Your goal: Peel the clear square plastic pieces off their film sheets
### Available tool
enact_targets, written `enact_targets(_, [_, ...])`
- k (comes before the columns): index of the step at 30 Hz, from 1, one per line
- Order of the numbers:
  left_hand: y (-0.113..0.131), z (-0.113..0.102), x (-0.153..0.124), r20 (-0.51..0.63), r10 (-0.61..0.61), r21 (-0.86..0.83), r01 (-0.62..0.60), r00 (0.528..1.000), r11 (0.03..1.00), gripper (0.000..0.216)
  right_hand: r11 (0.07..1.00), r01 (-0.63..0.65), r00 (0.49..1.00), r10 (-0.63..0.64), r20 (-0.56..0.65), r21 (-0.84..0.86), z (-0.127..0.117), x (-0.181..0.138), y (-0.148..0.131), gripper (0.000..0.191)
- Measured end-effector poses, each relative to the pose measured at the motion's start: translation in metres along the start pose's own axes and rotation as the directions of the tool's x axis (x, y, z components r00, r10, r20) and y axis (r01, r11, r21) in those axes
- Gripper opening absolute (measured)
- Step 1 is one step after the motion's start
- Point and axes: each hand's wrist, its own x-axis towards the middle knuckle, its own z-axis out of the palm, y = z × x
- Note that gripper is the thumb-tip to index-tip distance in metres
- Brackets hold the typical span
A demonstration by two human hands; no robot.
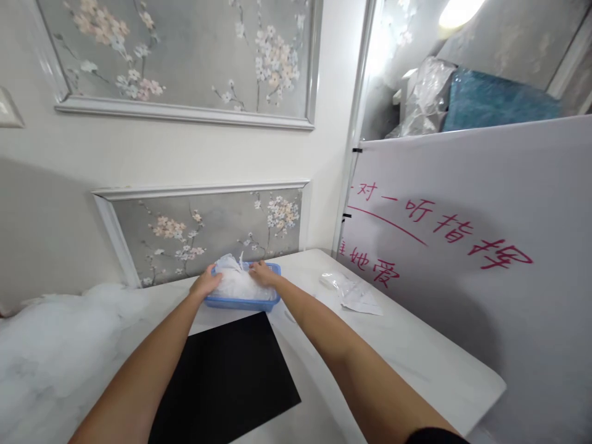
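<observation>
White board with red writing (pixel 472 246) right of tray, cut off by frame. Pale marble-look table (pixel 416 357). Black square mat (pixel 226 376) just nearside of tray. Shallow blue plastic tray (pixel 243 303) at table's far edge, holding white filmy wad (pixel 238 283). Left hand (pixel 206 285) cups tray's left end, right hand (pixel 263 272) on wad; fingertips buried, grip unclear. Crumpled clear plastic bag (pixel 351 291) right of tray.

The tray (pixel 243 302) is light blue, and the filling (pixel 238 285) in it is a translucent white. The sheet (pixel 226 376) is plain black on a white desk (pixel 416 351) with faint grey marbling. The fluff (pixel 46 333) is white. The wall panels (pixel 208 228) are silver-grey with pink and white blossoms on thin dark twigs, framed in white. The board (pixel 462 185) is white with red handwriting. The bag (pixel 354 295) is whitish-clear, and the bundle (pixel 494 98) is teal.
</observation>
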Motion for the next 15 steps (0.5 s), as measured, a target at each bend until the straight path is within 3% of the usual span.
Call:
enact_targets(4, [-0.01, -0.007, 0.001, -0.011, -0.095, -0.04, 0.095, 0.995, 0.995, 0.037, 0.983, -0.125, 0.982, 0.141, -0.124, 0.132, -0.016, 0.007, 0.006, 0.033])
enact_targets(7, [-0.02, -0.012, -0.006, 0.028, -0.167, -0.099, 0.169, 0.985, 0.981, 0.034, 0.943, -0.258, 0.945, 0.291, -0.146, 0.213, -0.034, 0.0, 0.019, 0.032])
enact_targets(11, [-0.024, -0.009, -0.022, 0.066, -0.244, -0.193, 0.253, 0.967, 0.948, 0.034, 0.86, -0.43, 0.894, 0.449, -0.003, 0.276, -0.042, -0.027, 0.029, 0.034])
enact_targets(15, [-0.01, -0.016, -0.043, 0.014, -0.249, -0.284, 0.243, 0.968, 0.928, 0.032, 0.8, -0.475, 0.875, 0.473, 0.1, 0.368, -0.046, -0.05, 0.015, 0.032])
